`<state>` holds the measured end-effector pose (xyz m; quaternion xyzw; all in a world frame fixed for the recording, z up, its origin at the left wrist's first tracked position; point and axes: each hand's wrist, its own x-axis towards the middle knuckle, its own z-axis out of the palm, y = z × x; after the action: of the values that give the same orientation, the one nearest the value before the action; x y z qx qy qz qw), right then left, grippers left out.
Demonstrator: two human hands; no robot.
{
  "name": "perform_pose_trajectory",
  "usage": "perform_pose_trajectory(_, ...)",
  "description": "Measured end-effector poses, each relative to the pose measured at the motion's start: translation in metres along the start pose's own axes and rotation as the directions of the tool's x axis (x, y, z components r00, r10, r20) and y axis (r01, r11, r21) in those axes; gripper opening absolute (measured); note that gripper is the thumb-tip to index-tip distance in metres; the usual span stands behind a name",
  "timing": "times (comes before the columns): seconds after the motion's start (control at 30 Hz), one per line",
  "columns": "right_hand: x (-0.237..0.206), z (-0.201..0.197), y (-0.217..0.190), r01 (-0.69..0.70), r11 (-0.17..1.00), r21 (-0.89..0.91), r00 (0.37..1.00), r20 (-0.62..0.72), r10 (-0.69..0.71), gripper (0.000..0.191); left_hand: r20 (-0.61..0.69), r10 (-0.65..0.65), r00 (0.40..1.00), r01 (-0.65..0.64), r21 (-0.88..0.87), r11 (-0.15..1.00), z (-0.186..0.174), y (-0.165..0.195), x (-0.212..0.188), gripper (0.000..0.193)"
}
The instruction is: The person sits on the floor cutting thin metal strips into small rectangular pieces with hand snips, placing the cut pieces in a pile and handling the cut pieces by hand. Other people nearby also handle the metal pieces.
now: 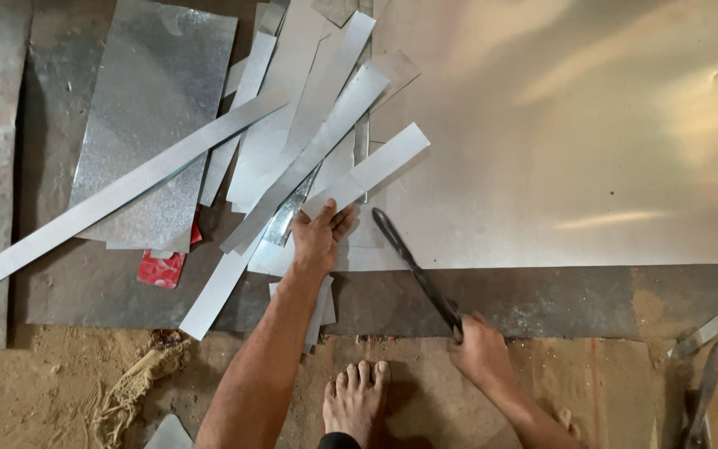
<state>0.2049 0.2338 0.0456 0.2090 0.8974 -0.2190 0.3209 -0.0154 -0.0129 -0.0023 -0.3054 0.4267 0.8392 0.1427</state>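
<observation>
- Your bare foot (357, 397) sits nearest, on the sandy floor (51, 382), between both arms, close to the sheet edge.
- Left hand (319, 237): fingers clamped on the near end of a cut metal strip (367, 172); strip runs up and right, lying over the pile of strips (301, 125).
- Right hand (479, 349): fingers closed round the handle end of the dark tin snips (415, 268); blades point up-left, tip just beside your left hand, resting on the big galvanised sheet (567, 133).
- Can't tell if the blades are parted or shut.
- Judgement: you're cutting strips off the sheet's left edge. Lift the freed strip clear of the blades so it doesn't bind, and keep your thumb away from the tip.
- Keep the snips flat to the sheet and take full bites for a straight edge.
- Mind the toes: cut edges are sharp and right there.
- Also around: long strip (110, 199) diagonal at left, red packet (159, 268) under the scraps, spare snips (702, 399) at far right.
</observation>
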Motion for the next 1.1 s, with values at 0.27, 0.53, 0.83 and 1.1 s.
perform_pose_trajectory(0.27,-0.013,-0.016,0.028,-0.186,0.59,0.786,0.926,0.341,-0.163,0.017,0.022,-0.112,0.993,0.11,0.08,0.991,-0.005,-0.026,-0.013,0.038)
perform_pose_trajectory(0.53,-0.015,-0.019,0.012,-0.107,0.723,0.683,0.942,0.303,-0.147,0.035,0.116,-0.171,0.978,0.163,0.08,0.983,0.001,-0.042,-0.024,0.033)
perform_pose_trajectory(0.83,0.017,0.033,0.032,-0.04,0.939,0.342,0.969,0.241,-0.047,0.053,0.167,-0.165,0.972,0.143,0.135,0.98,0.002,-0.044,-0.025,0.029)
perform_pose_trajectory(1.1,0.007,0.011,0.012,0.15,0.962,-0.23,0.987,0.087,-0.133,0.055,0.202,-0.059,0.978,-0.026,0.395,0.918,-0.035,0.023,-0.055,0.02)
